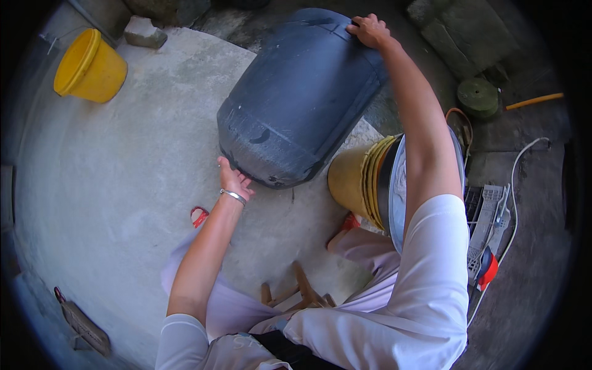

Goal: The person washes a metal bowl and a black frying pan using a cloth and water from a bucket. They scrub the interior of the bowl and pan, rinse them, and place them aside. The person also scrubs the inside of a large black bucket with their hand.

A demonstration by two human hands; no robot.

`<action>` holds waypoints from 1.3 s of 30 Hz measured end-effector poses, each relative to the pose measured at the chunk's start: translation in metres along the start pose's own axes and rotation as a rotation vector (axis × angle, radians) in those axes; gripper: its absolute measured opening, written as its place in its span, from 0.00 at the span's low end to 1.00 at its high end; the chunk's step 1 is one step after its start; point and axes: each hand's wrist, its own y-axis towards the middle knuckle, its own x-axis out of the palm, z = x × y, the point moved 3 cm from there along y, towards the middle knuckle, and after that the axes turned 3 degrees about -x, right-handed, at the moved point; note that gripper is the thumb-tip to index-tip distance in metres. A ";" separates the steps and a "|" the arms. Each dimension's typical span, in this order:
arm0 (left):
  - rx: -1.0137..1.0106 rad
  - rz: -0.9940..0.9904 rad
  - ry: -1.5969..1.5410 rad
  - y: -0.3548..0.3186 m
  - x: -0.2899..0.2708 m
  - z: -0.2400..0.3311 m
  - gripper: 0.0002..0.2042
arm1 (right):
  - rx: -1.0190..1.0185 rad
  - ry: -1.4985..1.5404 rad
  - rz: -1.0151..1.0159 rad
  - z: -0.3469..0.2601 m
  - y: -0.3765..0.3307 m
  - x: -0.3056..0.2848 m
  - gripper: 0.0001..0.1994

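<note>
A large dark blue plastic drum (296, 98) is tilted in front of me, its top end leaning away to the upper right. At its far rim, my right hand (370, 31) has its fingers curled over the edge. Under the near bottom edge sits my left hand (234, 180), palm up, thumb apart and fingers tucked beneath the drum; a silver bracelet (233, 197) is on that wrist. The drum's mouth faces away, so its inside is hidden. Whether its base touches the floor, I cannot tell.
Stacked yellow buckets (351, 179) with a metal basin (396, 185) on top stand by my right leg. A yellow bucket (92, 68) and a concrete block (145, 32) are far left. A wooden stool (302, 287) is beneath me. A white cable (515, 203) runs along the right.
</note>
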 end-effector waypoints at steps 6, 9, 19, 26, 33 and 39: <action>0.051 -0.092 -0.095 -0.010 0.037 0.010 0.53 | 0.315 0.122 -0.091 0.034 0.021 0.042 0.26; 0.087 -0.140 -0.019 -0.005 0.052 0.009 0.53 | 0.437 0.140 -0.149 0.070 0.028 0.073 0.24; 0.174 -0.078 -0.108 -0.011 0.103 -0.007 0.38 | 0.389 0.024 -0.277 0.094 0.026 0.123 0.23; 0.306 -0.309 -0.214 -0.043 0.163 0.005 0.25 | 0.034 0.246 -0.243 0.052 0.028 0.106 0.20; 0.399 -0.503 -0.220 -0.046 0.175 0.015 0.16 | -0.094 0.256 -0.228 0.069 0.035 0.119 0.24; 0.407 -0.627 -0.137 -0.053 0.171 0.027 0.25 | -0.121 0.197 -0.210 0.076 0.031 0.124 0.21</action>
